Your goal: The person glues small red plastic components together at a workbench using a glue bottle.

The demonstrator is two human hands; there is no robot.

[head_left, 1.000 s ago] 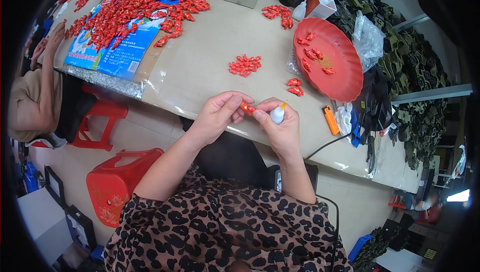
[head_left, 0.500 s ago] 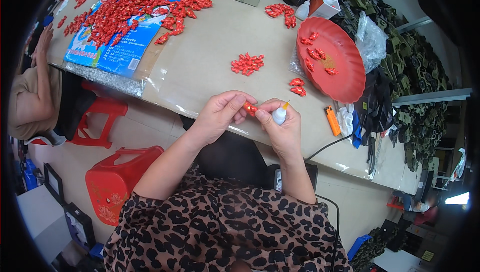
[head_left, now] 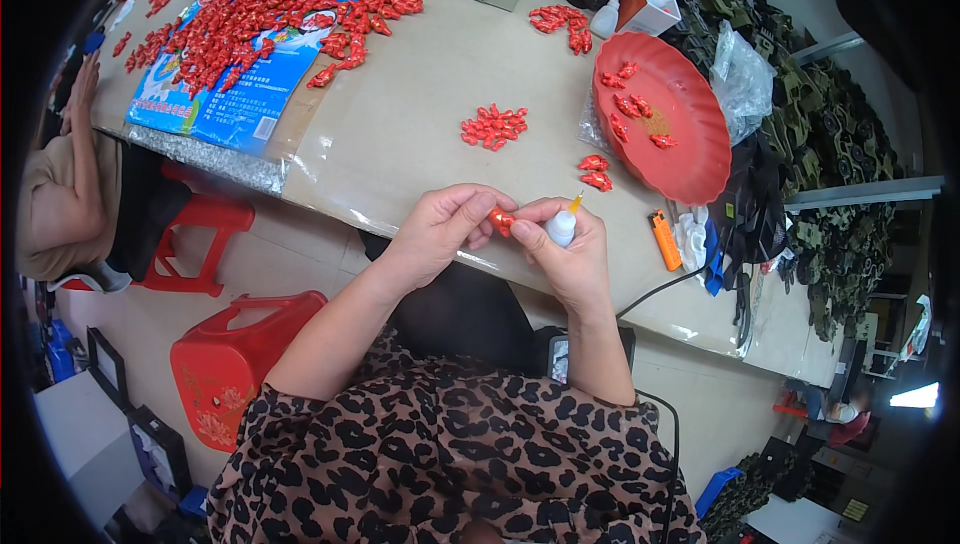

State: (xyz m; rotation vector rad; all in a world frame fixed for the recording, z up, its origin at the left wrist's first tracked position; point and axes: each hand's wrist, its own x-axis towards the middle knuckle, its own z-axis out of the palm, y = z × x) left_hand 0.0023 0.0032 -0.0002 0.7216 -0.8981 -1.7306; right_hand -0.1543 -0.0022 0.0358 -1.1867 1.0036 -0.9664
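Left hand (head_left: 440,229) pinched shut on red piece (head_left: 502,220) above table (head_left: 420,124) edge; right hand (head_left: 570,249) closed round white bottle (head_left: 562,228), touching piece; red pile (head_left: 493,127) beyond, red tray (head_left: 690,159) right

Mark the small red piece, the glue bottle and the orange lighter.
small red piece (head_left: 502,220), head view, its exposed end beyond the fingertips.
glue bottle (head_left: 561,229), head view, white body above the fist.
orange lighter (head_left: 664,241), head view, mid-body.
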